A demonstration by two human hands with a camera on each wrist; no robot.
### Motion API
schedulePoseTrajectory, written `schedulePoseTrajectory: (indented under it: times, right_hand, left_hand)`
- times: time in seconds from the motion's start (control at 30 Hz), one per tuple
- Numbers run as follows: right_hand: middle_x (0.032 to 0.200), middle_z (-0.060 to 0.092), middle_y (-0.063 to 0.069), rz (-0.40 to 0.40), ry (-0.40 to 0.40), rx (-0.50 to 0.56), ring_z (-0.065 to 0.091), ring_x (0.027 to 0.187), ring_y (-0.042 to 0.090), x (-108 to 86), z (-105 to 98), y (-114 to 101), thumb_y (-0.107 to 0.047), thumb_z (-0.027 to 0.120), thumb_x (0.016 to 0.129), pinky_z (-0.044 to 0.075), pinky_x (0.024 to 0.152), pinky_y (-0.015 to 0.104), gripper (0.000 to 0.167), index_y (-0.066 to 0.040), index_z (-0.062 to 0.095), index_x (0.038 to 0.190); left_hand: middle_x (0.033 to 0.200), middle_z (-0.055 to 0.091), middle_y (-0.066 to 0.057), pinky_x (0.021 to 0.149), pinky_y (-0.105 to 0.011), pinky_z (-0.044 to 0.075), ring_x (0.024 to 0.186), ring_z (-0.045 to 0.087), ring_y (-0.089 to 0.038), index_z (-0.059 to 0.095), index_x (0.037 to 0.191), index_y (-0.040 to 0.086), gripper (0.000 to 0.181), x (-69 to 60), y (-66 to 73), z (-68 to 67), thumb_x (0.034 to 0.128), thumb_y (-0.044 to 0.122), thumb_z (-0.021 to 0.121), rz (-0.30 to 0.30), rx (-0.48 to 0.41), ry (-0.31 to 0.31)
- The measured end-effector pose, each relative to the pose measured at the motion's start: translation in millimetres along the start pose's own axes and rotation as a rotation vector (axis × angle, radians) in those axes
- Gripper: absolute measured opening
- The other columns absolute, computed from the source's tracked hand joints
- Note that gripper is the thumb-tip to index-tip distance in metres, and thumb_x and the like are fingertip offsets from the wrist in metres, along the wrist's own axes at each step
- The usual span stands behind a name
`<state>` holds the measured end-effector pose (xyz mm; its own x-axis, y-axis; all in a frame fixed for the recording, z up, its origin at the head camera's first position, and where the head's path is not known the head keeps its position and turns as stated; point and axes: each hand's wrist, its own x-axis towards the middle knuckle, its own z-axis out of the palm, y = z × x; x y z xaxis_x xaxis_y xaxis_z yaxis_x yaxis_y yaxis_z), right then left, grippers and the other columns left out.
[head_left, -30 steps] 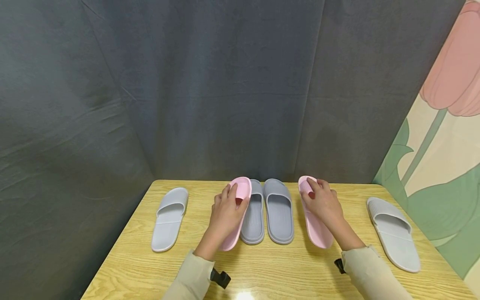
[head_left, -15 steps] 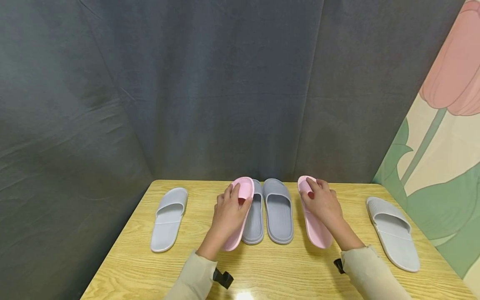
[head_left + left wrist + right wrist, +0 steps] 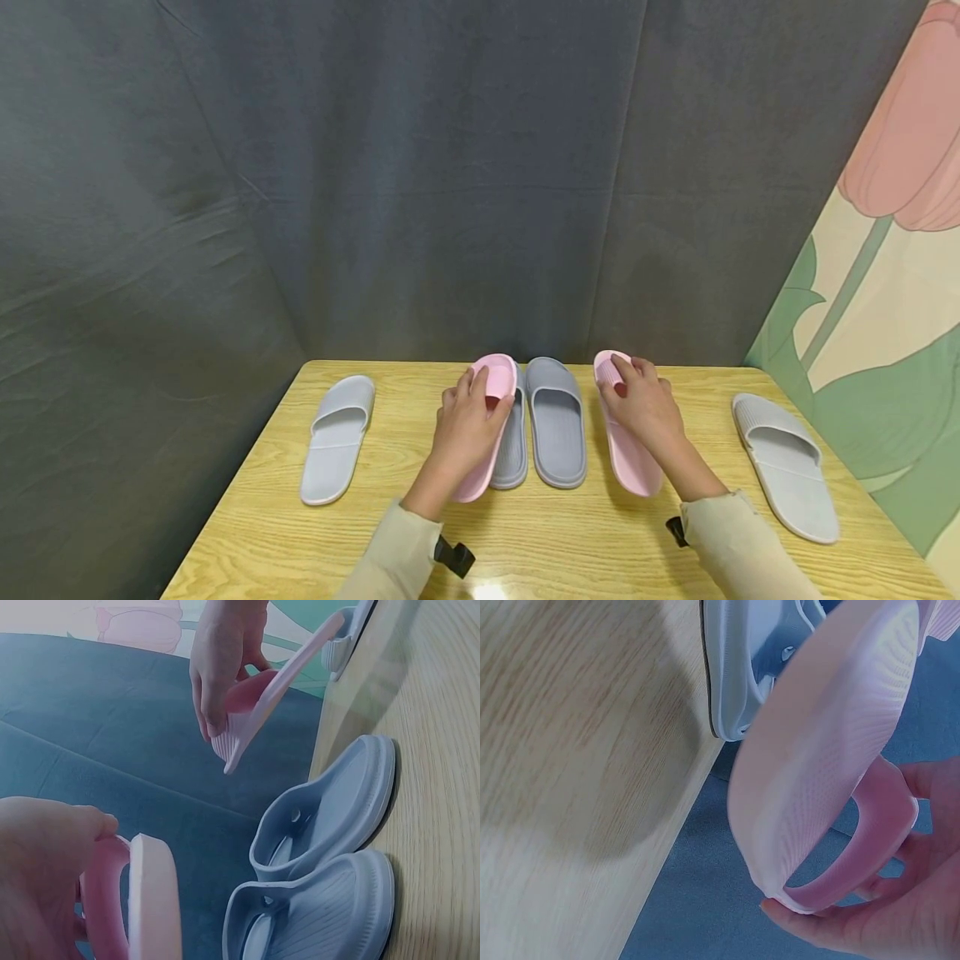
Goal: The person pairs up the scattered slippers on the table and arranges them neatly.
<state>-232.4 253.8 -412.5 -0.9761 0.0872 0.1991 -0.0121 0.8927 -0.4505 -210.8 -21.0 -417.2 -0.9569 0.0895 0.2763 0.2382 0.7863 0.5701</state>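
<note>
My left hand [image 3: 461, 433] grips a pink slipper [image 3: 497, 367] by its strap, fingers over the top and thumb at the opening. That slipper is held above the table and hides part of the left one of two blue-grey slippers [image 3: 513, 458]. The other blue-grey slipper [image 3: 557, 442] lies beside it, toes toward the curtain. My right hand [image 3: 647, 408] holds a second pink slipper [image 3: 633, 467] by the strap, to the right of the grey pair. In the right wrist view this pink slipper [image 3: 817, 735] is tilted and raised off the wooden surface.
One pale grey slipper [image 3: 336, 446] lies at the table's left side, another pale grey slipper [image 3: 791, 475] at its right side. A dark curtain [image 3: 450, 183] hangs behind the wooden table [image 3: 555, 542]. A flower-painted wall [image 3: 885, 350] borders the right.
My left hand has carried its pink slipper a little to the right, covering more of the left blue-grey slipper. The right hand with its slipper has hardly moved.
</note>
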Motion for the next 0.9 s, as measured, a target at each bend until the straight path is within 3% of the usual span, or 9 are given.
schedulePoseTrajectory:
  times: [0.9]
  right_hand:
    - [0.153,0.033,0.031,0.008,0.010,-0.006,0.043,0.124,0.060,-2.2,-1.7,0.8,-0.036,0.054,0.100,0.044,0.092,0.070,0.061,-0.008,0.042,0.153]
  left_hand:
    - [0.157,0.039,-0.019,0.098,-0.059,0.043,0.129,0.046,-0.044,0.041,0.155,0.011,0.068,3.2,17.6,12.1,0.1012,0.052,0.052,0.008,0.033,-0.041]
